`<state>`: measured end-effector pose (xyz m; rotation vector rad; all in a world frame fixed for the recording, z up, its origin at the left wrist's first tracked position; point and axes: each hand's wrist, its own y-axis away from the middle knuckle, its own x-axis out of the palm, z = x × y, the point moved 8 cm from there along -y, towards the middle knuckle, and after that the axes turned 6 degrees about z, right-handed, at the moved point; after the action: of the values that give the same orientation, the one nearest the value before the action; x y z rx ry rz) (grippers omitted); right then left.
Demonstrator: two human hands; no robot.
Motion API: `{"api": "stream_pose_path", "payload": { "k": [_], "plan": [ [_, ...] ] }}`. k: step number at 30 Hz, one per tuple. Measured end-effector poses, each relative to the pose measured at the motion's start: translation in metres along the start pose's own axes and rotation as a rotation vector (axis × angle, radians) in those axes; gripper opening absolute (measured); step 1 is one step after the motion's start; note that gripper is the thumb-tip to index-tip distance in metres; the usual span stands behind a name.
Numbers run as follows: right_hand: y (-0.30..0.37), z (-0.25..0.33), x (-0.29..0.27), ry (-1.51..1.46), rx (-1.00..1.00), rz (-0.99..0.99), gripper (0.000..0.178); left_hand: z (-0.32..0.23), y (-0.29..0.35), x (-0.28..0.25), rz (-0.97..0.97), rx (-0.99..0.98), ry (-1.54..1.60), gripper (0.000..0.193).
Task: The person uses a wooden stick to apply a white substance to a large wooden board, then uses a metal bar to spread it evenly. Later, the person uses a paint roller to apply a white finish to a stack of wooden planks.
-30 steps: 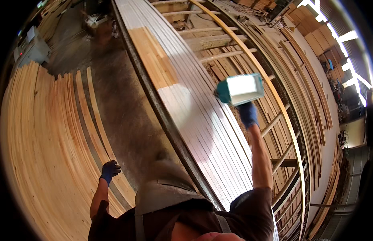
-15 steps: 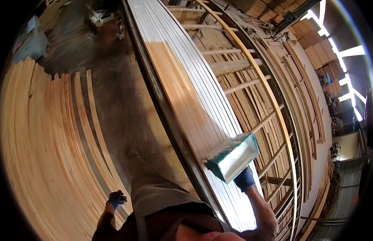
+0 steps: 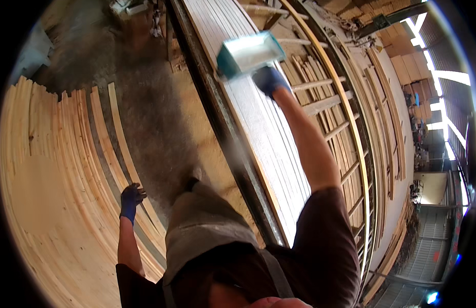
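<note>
Your right hand [image 3: 269, 79] is closed around a teal block [image 3: 246, 53] pressed flat on the pale panel [image 3: 258, 128], whose long axis runs straight away from you, while your left hand [image 3: 130, 199] hangs loosely open and empty, well apart

One teal rectangular block [image 3: 246, 54]; two blue-gloved hands, left [image 3: 130, 199] and right [image 3: 269, 80]; one long white slatted panel [image 3: 258, 128].

Right hand [image 3: 268, 79] holds what looks like a teal box [image 3: 248, 52] over pale boards [image 3: 268, 138].
</note>
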<state>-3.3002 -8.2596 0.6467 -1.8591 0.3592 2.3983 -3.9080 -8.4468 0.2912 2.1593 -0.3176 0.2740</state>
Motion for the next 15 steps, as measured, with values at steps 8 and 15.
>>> {"api": "stream_pose_path", "payload": {
  "k": [8,15],
  "plan": [
    [-0.086,0.075,-0.001,-0.072,-0.043,-0.129,0.024,0.023,-0.007,-0.041,0.0,-0.244,-0.127,0.028],
    [0.149,0.069,0.023,-0.025,0.323,0.158,0.013,0.019,-0.011,-0.107,-0.078,-0.505,-0.338,0.034]
  ]
}}
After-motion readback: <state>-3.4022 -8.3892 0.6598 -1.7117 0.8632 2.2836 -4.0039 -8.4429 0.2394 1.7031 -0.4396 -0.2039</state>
